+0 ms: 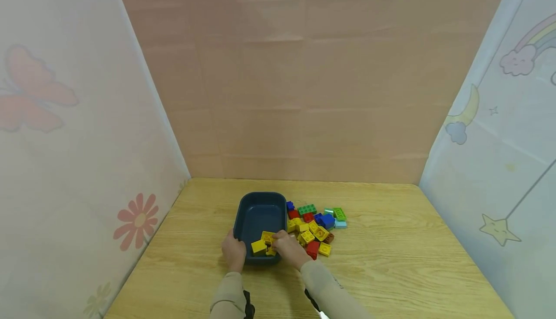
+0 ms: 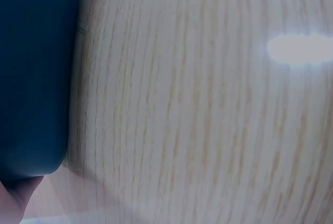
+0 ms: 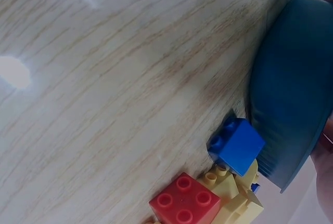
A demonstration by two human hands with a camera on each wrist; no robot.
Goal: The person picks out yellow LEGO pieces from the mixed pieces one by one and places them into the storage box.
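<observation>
A dark blue rectangular bin [image 1: 262, 218] stands on the table, with several yellow toy bricks [image 1: 258, 247] at its near end. My left hand [image 1: 234, 251] grips the bin's near left side; in the left wrist view a bit of that hand [image 2: 16, 200] shows by the bin wall [image 2: 36, 78]. Over the near right rim, my right hand [image 1: 288, 250] has its fingers bent down among the yellow bricks. Whether they pinch one is hidden. In the right wrist view the bin wall [image 3: 294, 78] covers most of that hand [image 3: 323, 177].
Right of the bin lies a pile of loose bricks: yellow [image 1: 307, 236], red [image 1: 312, 249], blue [image 1: 326, 221], green [image 1: 307, 209] and others. A blue brick [image 3: 242, 147] lies close against the bin's outside, with a red brick [image 3: 184, 200] nearby. Wall sheets surround the wooden table [image 1: 382, 251].
</observation>
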